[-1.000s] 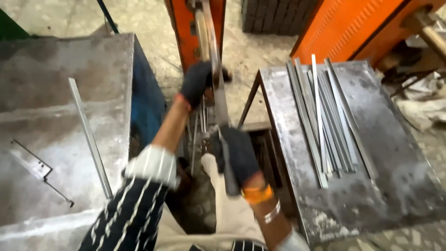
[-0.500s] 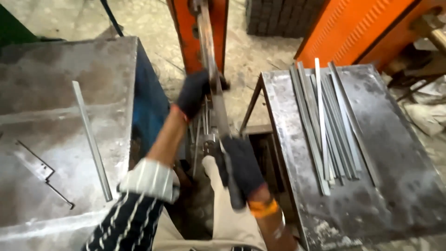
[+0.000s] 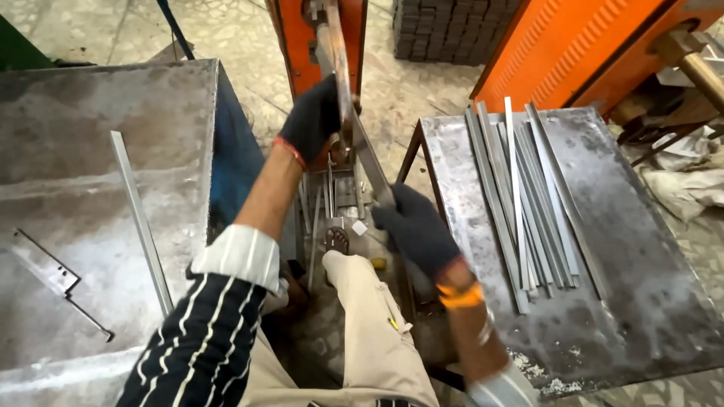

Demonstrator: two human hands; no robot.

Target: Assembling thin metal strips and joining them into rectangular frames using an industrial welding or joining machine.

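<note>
A: Your strip (image 3: 360, 143) is up in the orange machine (image 3: 294, 45) now, one long flat bar running from the machine head down toward your lap. Your left hand (image 3: 313, 120) has the fingers wrapped tight round its upper part, your right hand (image 3: 415, 230) has them closed round the lower end.

B: Anything shifted in the last second?

A: Barely. Both your gloves sit on the strip just as they did a moment ago, and the strip lies at the same slant. Your head has dipped a little, so your knee and sandalled foot (image 3: 337, 240) now show below the bar.

B: So what do you make of that?

A: I'd judge you're holding the strip steady in the machine, not feeding or pulling it out; no length has visibly gone in or come back.

B: And around you?

A: On your right, the desk (image 3: 648, 286) carries a bundle of strips (image 3: 528, 196), lying roughly side by side, well apart from your right hand. On your left, a second desk (image 3: 75, 151) has one lone strip (image 3: 139, 218) lying lengthwise, and a small bracket (image 3: 53, 275) nearer the edge. Under the bar, between the desks, a few short pieces (image 3: 324, 203) stand in the machine's base.
</note>
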